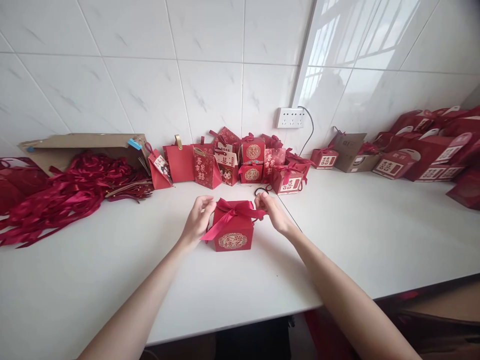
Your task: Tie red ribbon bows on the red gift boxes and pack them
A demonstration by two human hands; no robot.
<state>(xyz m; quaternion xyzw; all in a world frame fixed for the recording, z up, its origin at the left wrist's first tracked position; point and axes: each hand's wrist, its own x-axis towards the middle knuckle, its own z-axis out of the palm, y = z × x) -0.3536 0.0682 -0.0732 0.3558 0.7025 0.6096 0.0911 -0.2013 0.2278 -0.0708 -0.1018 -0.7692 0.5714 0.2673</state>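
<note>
A small red gift box (233,235) with a gold round emblem on its front stands on the white table (75,280) in front of me. A red ribbon bow (234,210) sits on top of it, one tail hanging down the left side. My left hand (197,219) pinches the bow's left loop. My right hand (270,209) pinches the ribbon end at the right. Both hands' fingers are closed on the ribbon.
A row of finished red gift boxes and bags (240,160) lines the tiled wall. A heap of red ribbons (63,192) and a cardboard box (82,147) lie at the left. More red boxes (420,155) stand at the right. A wall socket (290,117) has a cable.
</note>
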